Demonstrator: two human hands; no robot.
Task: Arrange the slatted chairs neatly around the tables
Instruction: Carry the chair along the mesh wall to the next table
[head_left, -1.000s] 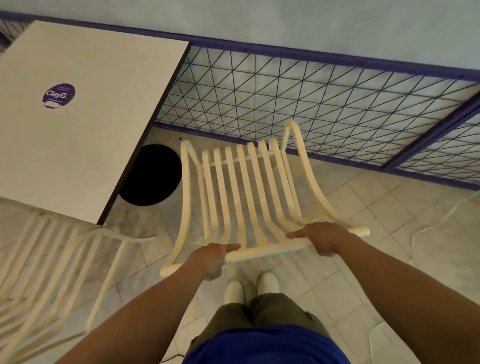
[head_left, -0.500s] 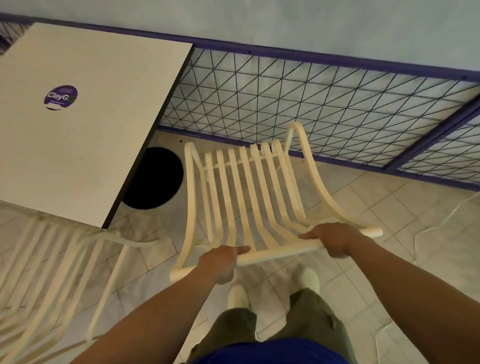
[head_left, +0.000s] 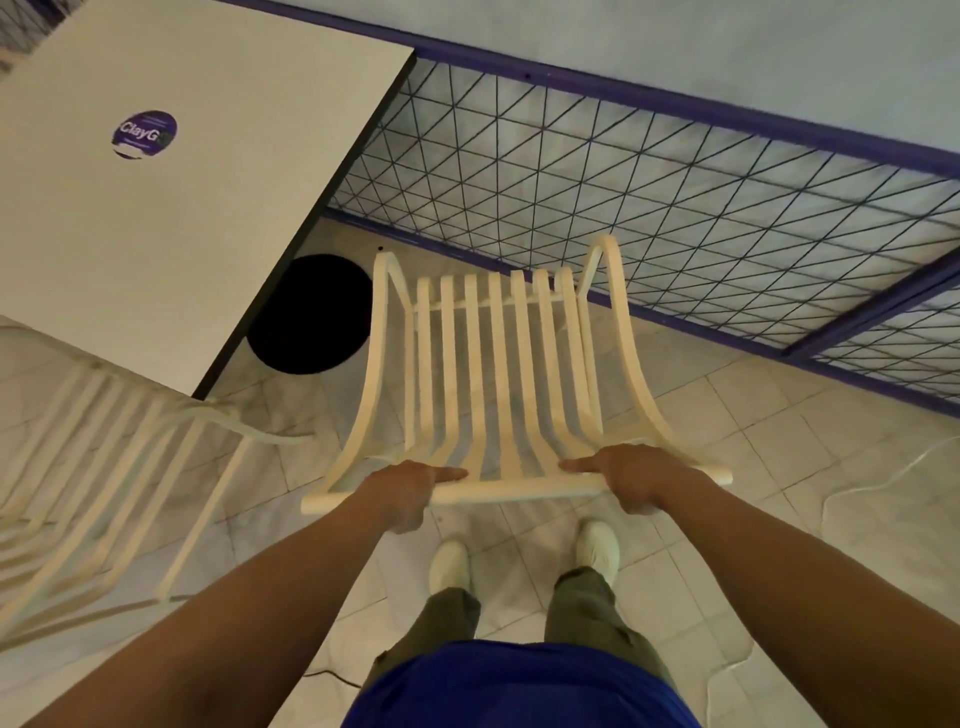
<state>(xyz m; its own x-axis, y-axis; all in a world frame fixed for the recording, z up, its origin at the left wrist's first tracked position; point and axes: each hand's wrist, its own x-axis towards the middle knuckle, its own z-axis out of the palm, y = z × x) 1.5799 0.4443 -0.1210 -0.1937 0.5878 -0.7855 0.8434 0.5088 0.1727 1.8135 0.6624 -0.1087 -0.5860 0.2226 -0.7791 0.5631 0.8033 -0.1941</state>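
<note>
A cream slatted chair (head_left: 498, 374) stands in front of me, seen from above, its seat pointing toward the fence. My left hand (head_left: 405, 491) grips the top rail of its backrest on the left, index finger stretched along the rail. My right hand (head_left: 631, 480) grips the same rail on the right, index finger also pointing inward. A white square table (head_left: 156, 218) with a purple round sticker (head_left: 144, 134) lies to the left of the chair. A second cream slatted chair (head_left: 104, 467) sits at the table's near edge, at my left.
A purple-framed wire mesh fence (head_left: 649, 208) runs behind the chair along a pale wall. The table's black round base (head_left: 311, 314) shows on the tiled floor (head_left: 779, 441). A thin cable (head_left: 883, 478) lies on the tiles at the right. My white shoes (head_left: 597, 545) stand just behind the chair.
The chair has turned to face the fence more squarely and sits a little further right of the table. My feet have stepped apart. Both hands kept their grip on the top rail.
</note>
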